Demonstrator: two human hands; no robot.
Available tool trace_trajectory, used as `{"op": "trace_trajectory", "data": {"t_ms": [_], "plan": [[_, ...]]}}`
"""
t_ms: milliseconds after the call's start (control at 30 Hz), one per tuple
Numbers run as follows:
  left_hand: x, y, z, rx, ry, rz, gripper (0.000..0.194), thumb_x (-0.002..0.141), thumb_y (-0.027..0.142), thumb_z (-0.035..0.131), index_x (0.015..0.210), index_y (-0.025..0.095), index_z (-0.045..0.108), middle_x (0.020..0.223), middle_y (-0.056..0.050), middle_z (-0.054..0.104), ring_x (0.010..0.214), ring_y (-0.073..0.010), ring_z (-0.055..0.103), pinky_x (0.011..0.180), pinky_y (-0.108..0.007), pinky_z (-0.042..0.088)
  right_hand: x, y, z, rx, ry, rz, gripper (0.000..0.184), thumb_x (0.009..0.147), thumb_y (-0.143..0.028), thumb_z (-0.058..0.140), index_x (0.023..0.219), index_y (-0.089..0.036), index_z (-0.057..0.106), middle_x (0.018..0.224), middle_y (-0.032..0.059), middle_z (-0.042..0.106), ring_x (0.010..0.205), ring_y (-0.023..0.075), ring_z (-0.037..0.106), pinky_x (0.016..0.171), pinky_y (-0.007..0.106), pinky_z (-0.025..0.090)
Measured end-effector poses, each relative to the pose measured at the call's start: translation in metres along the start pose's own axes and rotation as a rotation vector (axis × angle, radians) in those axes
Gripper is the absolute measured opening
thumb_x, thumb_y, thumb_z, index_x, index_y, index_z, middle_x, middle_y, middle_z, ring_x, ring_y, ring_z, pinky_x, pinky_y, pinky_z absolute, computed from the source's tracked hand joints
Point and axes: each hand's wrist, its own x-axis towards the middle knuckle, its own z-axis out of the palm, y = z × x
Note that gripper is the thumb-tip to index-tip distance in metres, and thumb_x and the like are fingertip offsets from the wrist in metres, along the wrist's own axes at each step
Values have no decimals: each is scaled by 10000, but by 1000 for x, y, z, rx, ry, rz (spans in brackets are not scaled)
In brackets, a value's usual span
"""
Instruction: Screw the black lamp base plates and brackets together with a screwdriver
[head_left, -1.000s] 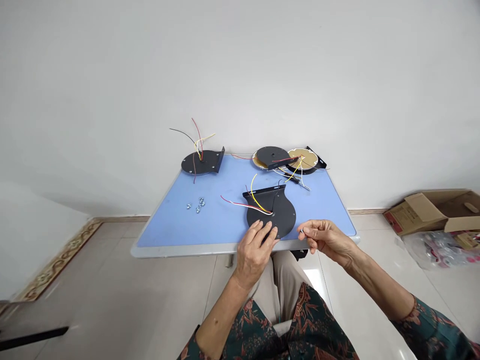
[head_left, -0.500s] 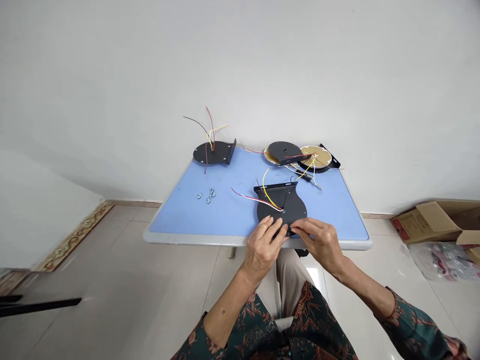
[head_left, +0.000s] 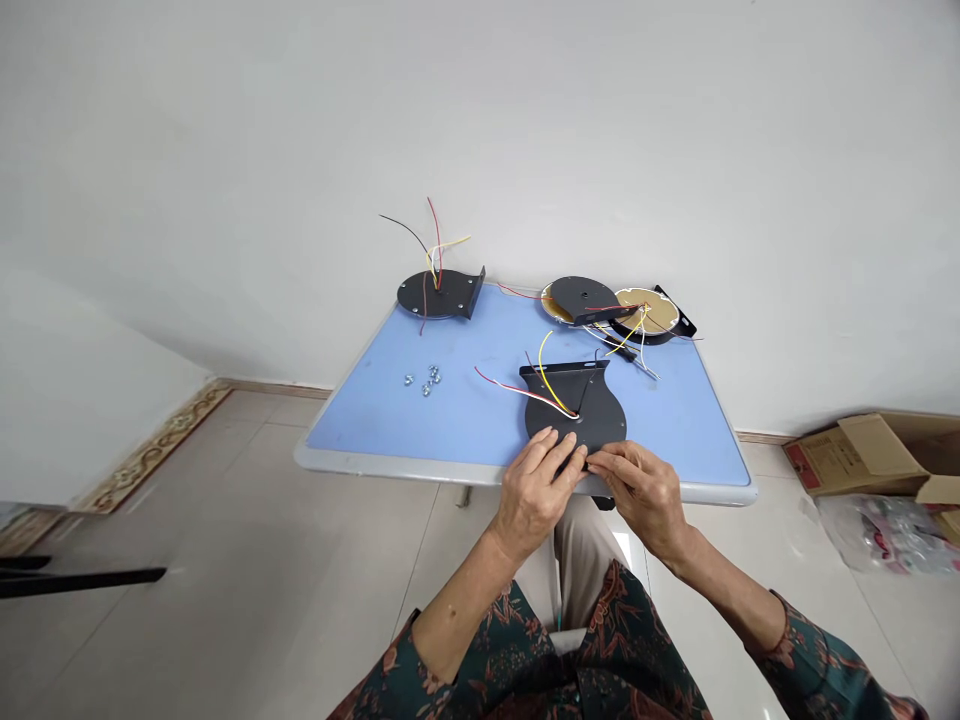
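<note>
Blue tabletop (head_left: 420,425), left hand (head_left: 534,495) gripping the round black metal plate (head_left: 600,425), right hand (head_left: 637,495) pinching its edge

At twelve we see a black plate (head_left: 600,425) on a blue tabletop (head_left: 450,430) (the sleeve (head_left: 810,660) at four: dark green floral).

The right hand (head_left: 641,498) is moving in from its earlier place beside the black metal plate (head_left: 592,425), with its fingertips (head_left: 600,462) now reaching the plate's near edge, right beside the left hand (head_left: 534,492). The head-worn view is swinging meanwhile, so the blue table (head_left: 450,470) is sliding rightward across the frame, and its front edge is tilting the opposite way, now dropping toward the right instead of the left.
</note>
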Motion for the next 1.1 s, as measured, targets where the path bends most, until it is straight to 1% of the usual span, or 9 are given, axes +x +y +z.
{"op": "trace_trajectory", "data": {"t_ms": [333, 467, 567, 667, 733, 867, 967, 1100], "plan": [[1, 0, -2, -9, -1, -6, 229, 926, 164, 658, 1150, 140, 699, 1148, -111, 747, 1084, -242, 679, 969, -446, 619, -6, 2, 4, -127, 43, -63, 200, 984, -183, 565, 970, -217, 761, 841, 67, 711, 718, 132, 641, 635, 234, 495], [0, 0, -1, -27, -7, -15, 249, 939, 154, 633, 1180, 171, 696, 1160, -103, 745, 1105, -239, 678, 982, -456, 614, -7, 0, 3, -209, 4, -71, 224, 987, -174, 545, 1004, -227, 762, 863, 70, 717, 742, 140, 654, 646, 233, 501], [0, 0, -1, -27, -8, -20, 255, 940, 142, 626, 1184, 171, 695, 1161, -103, 745, 1116, -244, 676, 981, -459, 615, -6, -1, 1, -258, -12, -92, 232, 989, -172, 535, 1014, -225, 759, 873, 72, 718, 746, 139, 653, 646, 228, 502], [0, 0, -2, -18, -6, -13, 240, 932, 133, 633, 1162, 150, 699, 1157, -108, 746, 1108, -249, 678, 973, -455, 619, -4, 0, -2, -246, -28, -119, 233, 990, -164, 524, 1035, -201, 749, 885, 76, 716, 749, 139, 654, 641, 228, 504], [0, 0, -2, -19, -12, -13, 241, 930, 138, 640, 1164, 145, 697, 1156, -111, 746, 1112, -252, 675, 977, -456, 617, -3, 1, -4, -239, -44, -137, 271, 981, -113, 492, 1052, -189, 743, 895, 77, 716, 756, 140, 658, 625, 228, 497], [-2, 0, -1, -34, -27, -27, 277, 945, 161, 627, 1216, 174, 682, 1166, -109, 742, 1142, -250, 669, 996, -469, 607, -3, 3, -6, -248, -59, -139, 355, 948, -38, 448, 1053, -208, 741, 909, 68, 717, 756, 134, 662, 617, 221, 485], [-1, 0, -1, -28, -28, -25, 263, 952, 163, 618, 1206, 175, 685, 1166, -104, 743, 1131, -251, 675, 985, -471, 613, -4, 2, -5, -241, -60, -119, 341, 945, -43, 465, 1041, -216, 743, 901, 64, 712, 743, 131, 657, 613, 219, 476], [0, 0, -2, -10, -15, -12, 230, 940, 154, 634, 1161, 146, 697, 1149, -109, 748, 1101, -253, 680, 961, -458, 626, -3, -1, -5, -262, -54, -94, 301, 965, -85, 490, 1005, -230, 751, 891, 59, 719, 732, 128, 650, 601, 217, 461]]}}
